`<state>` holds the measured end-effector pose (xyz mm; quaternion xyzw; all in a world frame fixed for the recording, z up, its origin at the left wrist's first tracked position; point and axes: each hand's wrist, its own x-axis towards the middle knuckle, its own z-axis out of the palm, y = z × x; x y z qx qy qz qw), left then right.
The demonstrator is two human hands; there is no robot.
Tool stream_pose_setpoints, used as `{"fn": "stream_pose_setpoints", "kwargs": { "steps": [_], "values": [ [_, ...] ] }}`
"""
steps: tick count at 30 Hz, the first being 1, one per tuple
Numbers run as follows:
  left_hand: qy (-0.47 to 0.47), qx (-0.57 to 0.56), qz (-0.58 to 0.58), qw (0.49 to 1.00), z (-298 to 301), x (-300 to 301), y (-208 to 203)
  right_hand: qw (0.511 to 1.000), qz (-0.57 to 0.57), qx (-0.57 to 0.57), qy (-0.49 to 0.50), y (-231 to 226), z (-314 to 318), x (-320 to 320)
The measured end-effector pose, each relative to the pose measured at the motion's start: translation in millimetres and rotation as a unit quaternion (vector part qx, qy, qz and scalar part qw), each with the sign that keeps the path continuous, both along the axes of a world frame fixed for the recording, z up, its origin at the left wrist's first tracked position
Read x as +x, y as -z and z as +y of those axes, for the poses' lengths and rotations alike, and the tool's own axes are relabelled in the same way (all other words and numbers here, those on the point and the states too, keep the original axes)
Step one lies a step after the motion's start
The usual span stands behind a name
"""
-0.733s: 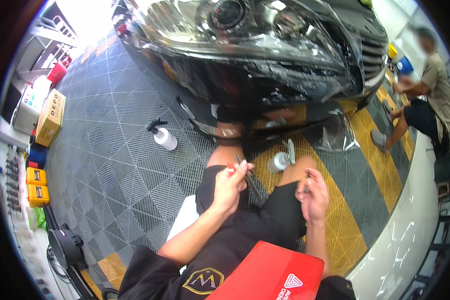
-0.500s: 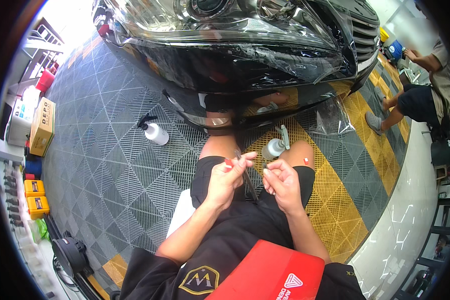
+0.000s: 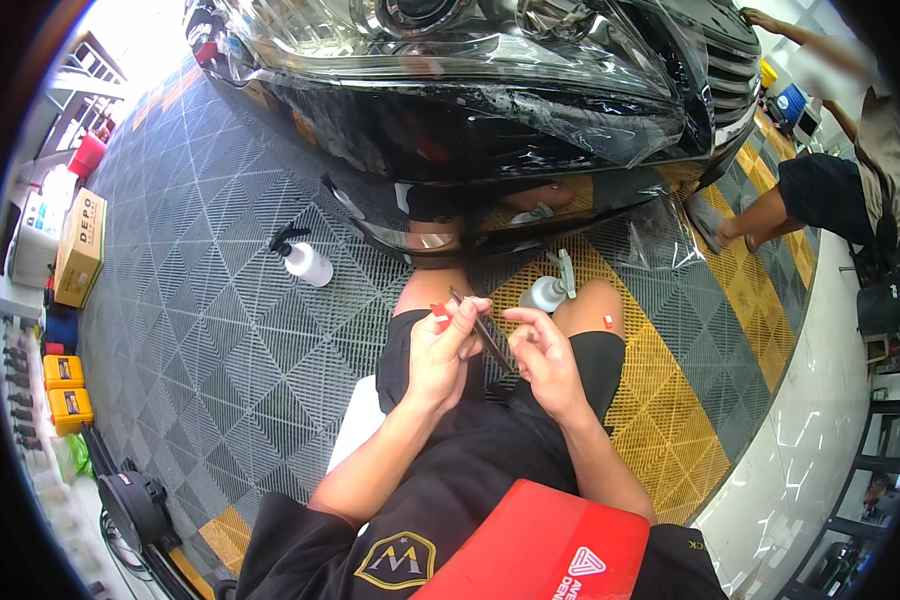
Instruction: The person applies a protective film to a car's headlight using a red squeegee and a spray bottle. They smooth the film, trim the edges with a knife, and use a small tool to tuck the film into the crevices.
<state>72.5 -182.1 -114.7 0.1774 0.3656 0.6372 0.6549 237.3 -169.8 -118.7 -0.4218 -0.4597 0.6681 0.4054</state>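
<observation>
My left hand (image 3: 440, 352) is closed around a slim dark tool (image 3: 491, 343) shaped like a craft knife, which slants across between my hands. A small red piece (image 3: 440, 318) with a white mark sits at the same hand's fingers. Close beside the tool, my right hand (image 3: 550, 368) has curled fingers, its index finger reaching left above the thumb. What those fingers hold, if anything, is too small to make out. Ahead is a black car bumper (image 3: 410, 130) below the headlight, with loose clear film (image 3: 660, 235) hanging off its lower right edge.
A spray bottle (image 3: 308, 264) lies on the grey and yellow grid floor (image 3: 250, 400); another spray bottle (image 3: 545, 292) is by my right knee. Red box-like item (image 3: 545, 545) at my chest. Cardboard box (image 3: 80, 250) and yellow cases (image 3: 68, 408) line the left. Another person (image 3: 830, 190) stands right.
My left hand has turned, with the tool now more plainly across its fingers. My right hand has shifted slightly left and its index finger has straightened. The other person has stepped toward the car.
</observation>
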Motion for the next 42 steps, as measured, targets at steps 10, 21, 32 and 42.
{"fn": "stream_pose_setpoints", "kwargs": {
  "steps": [10, 21, 32, 42],
  "values": [
    [-0.046, 0.047, 0.221, 0.973, 0.3, 5.4, 10.9, 0.964, -0.194, 0.176, 0.045, -47.3, -3.4, -0.9],
    [-0.049, 0.129, 0.403, 0.905, -6.0, 5.7, 18.9, 0.859, -0.292, 0.411, -0.088, -74.3, 34.0, -21.3],
    [-0.035, 0.110, 0.459, 0.881, -4.6, 0.3, 25.4, 0.832, -0.337, 0.428, -0.103, -72.3, 30.8, -21.3],
    [-0.007, 0.080, 0.451, 0.889, -2.0, 3.0, 32.5, 0.845, -0.299, 0.429, -0.107, -66.1, 32.1, -20.0]
  ]
}}
